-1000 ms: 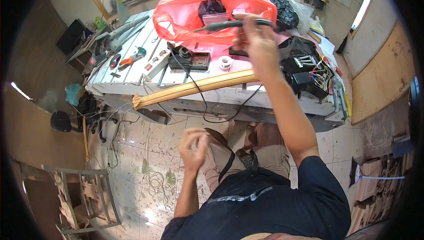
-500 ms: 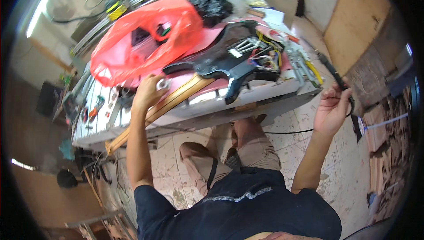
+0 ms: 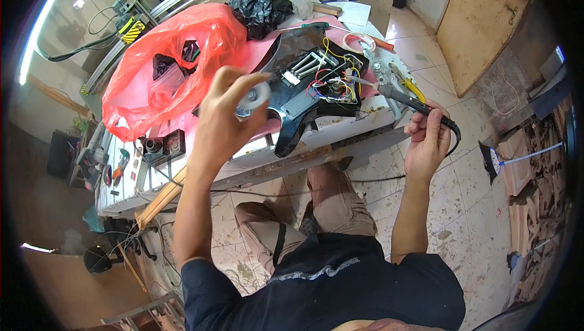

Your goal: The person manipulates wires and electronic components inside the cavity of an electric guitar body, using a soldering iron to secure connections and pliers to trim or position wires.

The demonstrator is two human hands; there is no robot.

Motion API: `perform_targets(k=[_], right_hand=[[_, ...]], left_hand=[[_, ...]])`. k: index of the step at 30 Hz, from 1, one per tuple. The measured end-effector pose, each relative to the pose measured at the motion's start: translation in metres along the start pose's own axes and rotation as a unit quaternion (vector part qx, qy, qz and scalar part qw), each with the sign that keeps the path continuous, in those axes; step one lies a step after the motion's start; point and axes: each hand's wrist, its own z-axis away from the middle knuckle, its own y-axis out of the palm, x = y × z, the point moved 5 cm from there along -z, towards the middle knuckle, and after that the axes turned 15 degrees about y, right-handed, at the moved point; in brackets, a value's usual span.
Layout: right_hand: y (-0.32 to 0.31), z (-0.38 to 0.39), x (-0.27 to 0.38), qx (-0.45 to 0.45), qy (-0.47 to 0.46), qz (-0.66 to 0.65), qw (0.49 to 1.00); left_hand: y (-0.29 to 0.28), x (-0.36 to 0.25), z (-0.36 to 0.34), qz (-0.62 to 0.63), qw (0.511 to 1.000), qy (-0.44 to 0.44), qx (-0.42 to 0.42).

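Note:
My left hand (image 3: pixel 220 115) is raised over the bench, its thumb and fingers curled around a small white spool (image 3: pixel 260 96). In my right hand (image 3: pixel 427 145) is a soldering iron (image 3: pixel 398 96), gripped by its dark handle, with the tip pointing left toward an electric guitar. The black guitar body (image 3: pixel 295 115) lies back up on pink sheeting, its neck running to the lower left, partly behind my left arm. Loose coloured wires (image 3: pixel 334 84) stick out of the open cavity in the body. The iron's tip is close to these wires; contact cannot be made out.
A red plastic bag (image 3: pixel 210 27) and a black bag (image 3: pixel 258 11) lie at the back of the bench. Yellow-handled pliers (image 3: pixel 412 86) rest at its right end, near the iron. Small tools and a dark boxy device (image 3: pixel 173 142) sit at the left. A cable (image 3: pixel 365 180) hangs along the front.
My right hand has brought the soldering iron left, over the bench's right end to the guitar's wires. My left hand has lifted the spool and moved it right, nearer the guitar body.

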Motion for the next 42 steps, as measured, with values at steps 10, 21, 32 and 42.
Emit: perform_targets(k=[10, 21, 32, 42], right_hand=[[0.000, 0.004, -0.005, -0.027, 0.019, 0.041, 0.999], [0.008, 0.002, -0.012, -0.018, 0.027, 0.040, 0.999], [0.010, 0.002, -0.009, -0.010, 0.023, 0.040, 0.999], [0.011, 0.003, -0.009, -0.014, 0.026, 0.039, 0.999]], left_hand=[[0.081, 0.025, -0.060, 0.087, 0.993, 0.077, 0.027], [0.094, 0.031, -0.061, 0.074, 0.992, 0.093, 0.038], [0.098, 0.030, -0.063, 0.059, 0.991, 0.117, 0.029], [0.103, 0.030, -0.063, 0.063, 0.992, 0.103, 0.037]])
